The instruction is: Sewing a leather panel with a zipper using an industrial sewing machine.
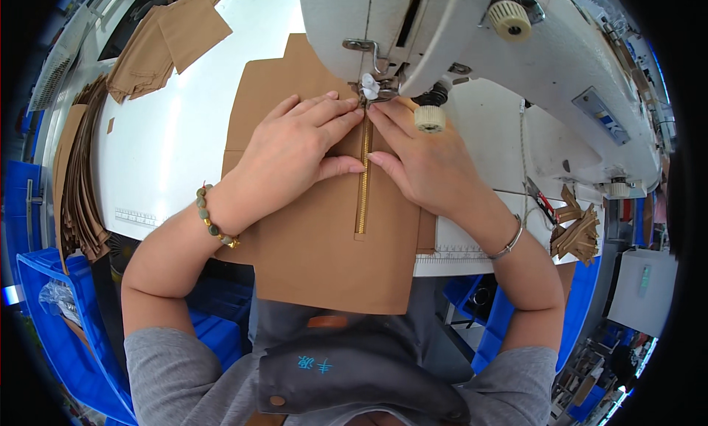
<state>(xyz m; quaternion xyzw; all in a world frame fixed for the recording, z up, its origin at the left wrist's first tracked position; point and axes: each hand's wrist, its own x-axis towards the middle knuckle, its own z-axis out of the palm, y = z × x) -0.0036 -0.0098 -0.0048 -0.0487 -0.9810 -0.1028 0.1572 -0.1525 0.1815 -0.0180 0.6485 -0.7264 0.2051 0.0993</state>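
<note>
A flat brown panel (332, 271) lies on the white sewing table, its near end hanging over the front edge. Set lengthwise in it is a gold-toothed zipper (362, 197), whose far end runs up to the presser foot (370, 87) of a white sewing machine (428, 28). My left hand (295, 142) rests flat on the panel left of the zipper, fingers stretched toward the foot, thumb at the teeth. On the other side my right hand (420, 149) lies flat too, its fingertips close to the foot and partly hidden behind a machine knob. Neither hand grips anything.
Brown cut pieces (166, 43) lie at the far left, beside a hanging stack of brown panels (77, 183). Red-handled snips (542, 201) and a bundle of brown strips (577, 231) are at the right. Blue bins (70, 337) stand below the table.
</note>
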